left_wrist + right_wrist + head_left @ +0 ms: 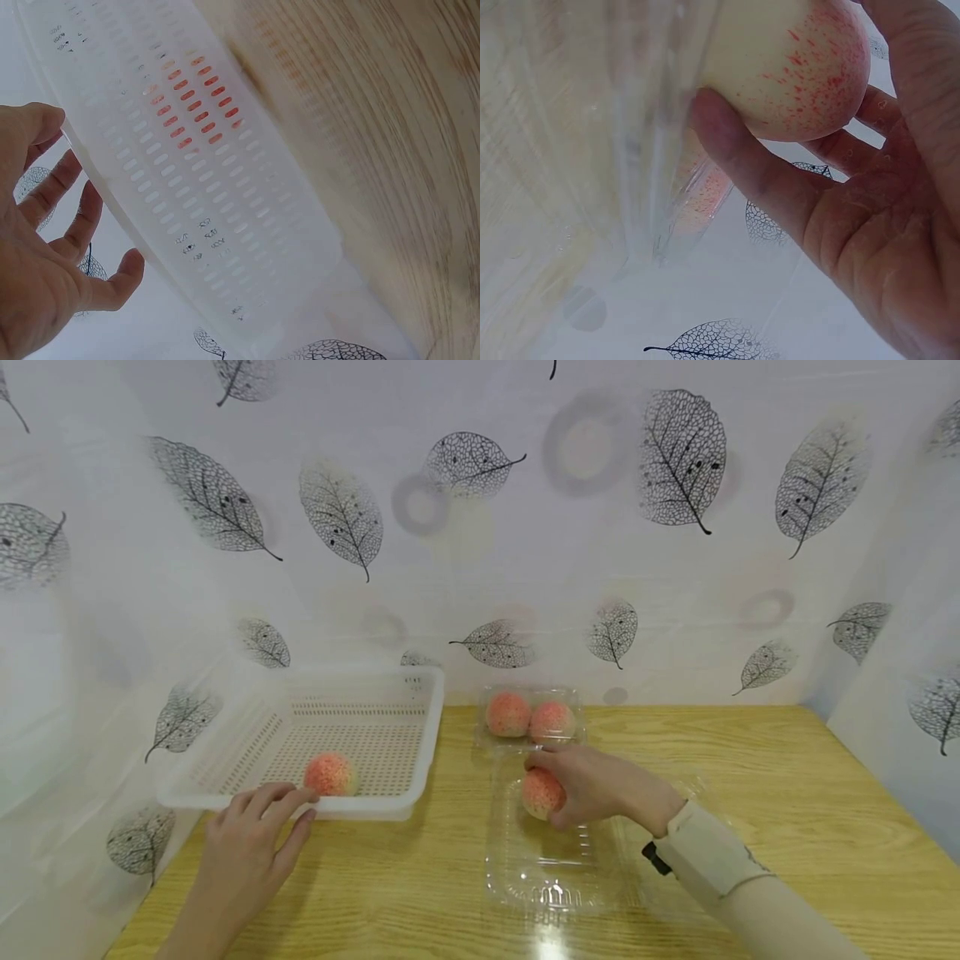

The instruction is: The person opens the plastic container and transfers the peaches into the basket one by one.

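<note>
A pink-speckled, pale peach is gripped between the thumb and fingers of my right hand, over a clear plastic clamshell box. In the right wrist view the same peach sits against the fingers, with clear plastic beside it. My left hand holds the near rim of a white slotted plastic basket. The left wrist view has its fingers bent at the rim. One peach lies inside the basket, near that rim.
Behind the box, two more peaches sit side by side in clear plastic. A clear plastic flap lies partly under my right forearm. White leaf-patterned sheeting surrounds the wooden table.
</note>
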`<state>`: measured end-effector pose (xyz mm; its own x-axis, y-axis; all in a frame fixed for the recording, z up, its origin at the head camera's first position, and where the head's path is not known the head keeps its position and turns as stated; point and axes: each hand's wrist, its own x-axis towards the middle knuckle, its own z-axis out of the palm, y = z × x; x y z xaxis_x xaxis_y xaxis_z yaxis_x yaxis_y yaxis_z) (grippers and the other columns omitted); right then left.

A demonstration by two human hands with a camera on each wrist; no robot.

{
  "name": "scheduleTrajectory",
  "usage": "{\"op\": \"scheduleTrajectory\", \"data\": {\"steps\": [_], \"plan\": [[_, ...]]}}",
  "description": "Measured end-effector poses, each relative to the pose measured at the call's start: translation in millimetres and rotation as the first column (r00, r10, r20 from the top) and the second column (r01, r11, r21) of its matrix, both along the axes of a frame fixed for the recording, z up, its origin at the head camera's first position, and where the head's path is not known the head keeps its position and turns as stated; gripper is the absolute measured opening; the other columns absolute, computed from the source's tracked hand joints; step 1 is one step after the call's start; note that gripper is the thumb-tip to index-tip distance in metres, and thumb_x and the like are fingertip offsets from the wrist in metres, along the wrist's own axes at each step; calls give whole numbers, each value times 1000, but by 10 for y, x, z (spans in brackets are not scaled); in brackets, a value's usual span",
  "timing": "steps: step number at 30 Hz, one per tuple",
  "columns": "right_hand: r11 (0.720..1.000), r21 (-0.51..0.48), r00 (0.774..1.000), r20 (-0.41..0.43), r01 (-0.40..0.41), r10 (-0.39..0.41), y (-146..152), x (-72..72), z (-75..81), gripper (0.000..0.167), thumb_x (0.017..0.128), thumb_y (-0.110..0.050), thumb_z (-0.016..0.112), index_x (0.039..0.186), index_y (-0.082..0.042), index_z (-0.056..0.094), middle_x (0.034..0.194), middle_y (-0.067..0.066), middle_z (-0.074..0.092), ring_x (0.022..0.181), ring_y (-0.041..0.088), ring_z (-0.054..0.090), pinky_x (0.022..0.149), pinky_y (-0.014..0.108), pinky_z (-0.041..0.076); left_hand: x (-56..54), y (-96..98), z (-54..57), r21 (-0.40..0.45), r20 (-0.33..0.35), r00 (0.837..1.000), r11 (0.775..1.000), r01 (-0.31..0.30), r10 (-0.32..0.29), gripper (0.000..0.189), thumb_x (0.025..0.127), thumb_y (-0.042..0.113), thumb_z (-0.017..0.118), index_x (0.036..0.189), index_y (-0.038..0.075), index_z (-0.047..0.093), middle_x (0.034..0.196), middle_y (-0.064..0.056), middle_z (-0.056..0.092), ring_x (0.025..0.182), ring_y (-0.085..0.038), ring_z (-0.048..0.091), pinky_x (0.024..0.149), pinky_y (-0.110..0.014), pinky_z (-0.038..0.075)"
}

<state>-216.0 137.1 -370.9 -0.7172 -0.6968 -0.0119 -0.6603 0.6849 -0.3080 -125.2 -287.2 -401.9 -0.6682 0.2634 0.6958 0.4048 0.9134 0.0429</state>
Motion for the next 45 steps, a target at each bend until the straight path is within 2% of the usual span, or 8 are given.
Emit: {"op": "scheduleTrajectory", "data": {"steps": [12,17,23,30,35,40,45], "plan": [[998,-36,998,-48,-43,41,-40,-26,36,54,65,-16,79,116,-12,62,100,-4,62,79,8,57,69,24,50,-8,-4,-11,6,-2,1000,1000,0,0,30,77,12,82,106,18,75,103,-7,71,89,-39,66,63,-64,51],[999,-31,998,-46,-42,40,-43,-20,49,56,66,-16,79,119,-10,62,104,-2,62,82,9,58,72,24,51,0,-1,-15,16,12,1000,1000,-7,6,31,77,12,83,106,18,75,103,-7,71,91,-40,65,64,-65,50],[999,-13,997,-74,-39,38,-62,-29,93,61,67,-17,80,124,-8,63,112,1,63,92,12,60,81,31,55,-8,-7,-25,13,-6,1000,1000,2,-2,26,81,15,81,106,19,76,103,-7,71,90,-40,66,63,-64,50],[1000,-10,998,-62,-25,24,-86,-28,136,66,68,-18,78,131,-7,61,114,5,65,90,13,59,79,31,54,-6,-11,-24,11,-13,1000,1000,3,-3,27,80,15,81,107,19,76,103,-7,71,89,-40,66,62,-64,50],[999,-17,998,-51,-27,26,-108,-27,162,67,68,-18,77,132,-5,61,116,5,67,93,14,61,82,33,55,5,1,-23,21,9,1000,1000,-9,9,29,79,13,82,106,19,75,104,-7,70,91,-40,65,64,-65,50],[999,-29,997,-63,-37,35,-131,-34,168,65,69,-18,79,130,-6,62,118,2,66,98,14,62,87,34,56,16,4,-25,27,26,1000,999,-18,17,31,77,11,83,106,18,75,104,-7,70,92,-40,64,66,-65,49],[999,-37,997,-73,-39,36,-148,-33,181,63,68,-19,80,128,-8,63,115,-1,64,96,12,61,85,31,55,16,7,-26,27,15,1000,1000,-7,7,31,77,11,82,106,18,75,104,-8,70,91,-40,64,66,-65,50]]}}
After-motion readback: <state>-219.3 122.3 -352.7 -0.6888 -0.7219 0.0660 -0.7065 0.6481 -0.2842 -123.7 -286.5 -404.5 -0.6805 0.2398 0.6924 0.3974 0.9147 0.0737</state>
